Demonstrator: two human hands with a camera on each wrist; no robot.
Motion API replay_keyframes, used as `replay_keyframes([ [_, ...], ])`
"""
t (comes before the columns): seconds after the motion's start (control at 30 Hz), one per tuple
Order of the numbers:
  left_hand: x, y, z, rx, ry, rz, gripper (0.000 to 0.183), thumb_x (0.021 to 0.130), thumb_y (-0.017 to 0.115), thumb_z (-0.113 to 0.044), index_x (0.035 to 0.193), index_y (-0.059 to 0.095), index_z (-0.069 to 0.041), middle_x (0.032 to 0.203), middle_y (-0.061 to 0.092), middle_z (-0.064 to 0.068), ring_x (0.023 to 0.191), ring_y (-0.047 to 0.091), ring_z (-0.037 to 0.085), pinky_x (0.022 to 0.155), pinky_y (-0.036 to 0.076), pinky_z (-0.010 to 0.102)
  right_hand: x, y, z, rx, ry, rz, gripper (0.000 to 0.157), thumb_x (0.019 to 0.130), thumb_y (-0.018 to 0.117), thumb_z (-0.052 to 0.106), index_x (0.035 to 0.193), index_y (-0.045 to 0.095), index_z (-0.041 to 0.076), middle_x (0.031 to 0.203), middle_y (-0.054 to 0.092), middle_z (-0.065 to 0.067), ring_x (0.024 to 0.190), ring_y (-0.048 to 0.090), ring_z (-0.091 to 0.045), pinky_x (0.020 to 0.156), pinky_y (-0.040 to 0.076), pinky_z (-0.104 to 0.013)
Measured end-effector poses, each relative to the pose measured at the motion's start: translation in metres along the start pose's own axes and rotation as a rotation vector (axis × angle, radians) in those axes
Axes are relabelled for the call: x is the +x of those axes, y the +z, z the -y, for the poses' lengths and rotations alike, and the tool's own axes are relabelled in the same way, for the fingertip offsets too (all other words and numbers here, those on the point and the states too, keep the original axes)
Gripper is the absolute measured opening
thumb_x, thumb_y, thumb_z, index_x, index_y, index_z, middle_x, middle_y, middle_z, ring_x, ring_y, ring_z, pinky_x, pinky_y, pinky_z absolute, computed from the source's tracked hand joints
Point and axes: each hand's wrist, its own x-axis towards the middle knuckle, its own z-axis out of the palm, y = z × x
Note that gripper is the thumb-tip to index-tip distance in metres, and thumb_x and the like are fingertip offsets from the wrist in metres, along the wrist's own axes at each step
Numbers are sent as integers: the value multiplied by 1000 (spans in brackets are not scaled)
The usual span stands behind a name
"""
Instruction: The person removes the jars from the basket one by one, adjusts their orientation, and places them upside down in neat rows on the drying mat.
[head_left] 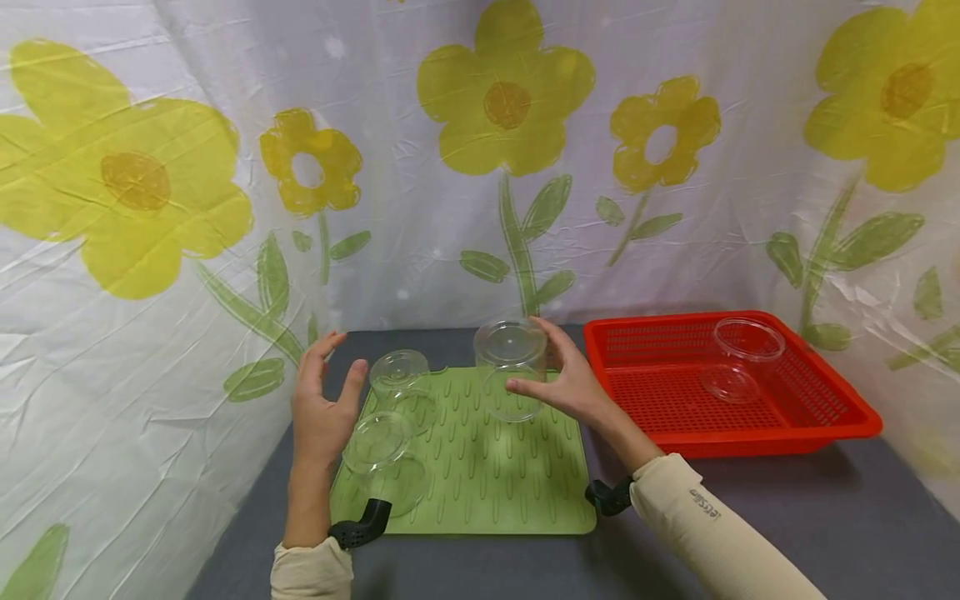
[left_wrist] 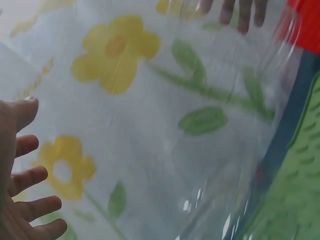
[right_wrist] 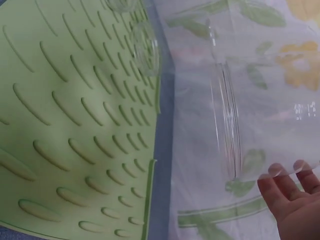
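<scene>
My right hand (head_left: 572, 385) grips a clear cylindrical plastic container (head_left: 513, 371) from its right side, thumb in front and fingers behind. The container looks upright and is held above the green mat (head_left: 517, 492). The right wrist view shows fingertips on the wall of the clear container (right_wrist: 272, 120). My left hand (head_left: 324, 412) is raised at the mat's left side, thumb and fingers spread apart and holding nothing. Near it on the mat stand two more clear containers, a farther one (head_left: 401, 383) and a nearer one (head_left: 381, 450).
Right of the mat sits a red plastic basket (head_left: 757, 442) with a slotted floor. Another clear container (head_left: 748, 342) stands inside it. Behind the dark grey table (head_left: 757, 508) hangs a white sheet (head_left: 420, 242) with yellow flowers.
</scene>
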Motion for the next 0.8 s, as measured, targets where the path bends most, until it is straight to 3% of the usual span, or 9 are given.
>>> replay_keyframes([
  [0.17,-4,-23,30,55,-119,-23,40,104,59,-19,141,57,-5,151,51,16,144,41,34,117,33,62,1,2,-1,-16,14,-10,100,79,89,30,160,31,28,145,55,-9,128,59,-34,106,49,-59],
  [0.27,-9,-39,49,122,-230,56,44,108,51,-30,144,54,-4,155,45,20,147,35,42,117,30,67,1,3,-2,-20,21,-9,100,79,89,31,160,30,30,145,54,-9,129,58,-35,106,48,-59],
  [0.37,-15,-52,64,220,-308,201,50,111,42,-35,148,48,-2,157,39,26,149,30,49,117,27,69,1,3,-3,-18,20,-5,99,79,88,31,160,30,30,145,54,-9,129,58,-35,106,48,-60],
  [0.53,-22,-62,88,333,-343,388,52,112,38,-35,151,43,-1,158,36,30,147,29,52,115,28,69,3,3,-5,-15,17,-14,99,79,89,30,159,31,29,144,55,-9,128,58,-34,106,48,-59],
  [0.8,-20,-51,122,407,-347,514,52,110,47,-30,152,41,0,156,36,32,144,32,54,114,31,70,5,5,-7,-26,19,-22,99,79,89,29,160,31,28,143,55,-10,128,58,-34,106,48,-58],
])
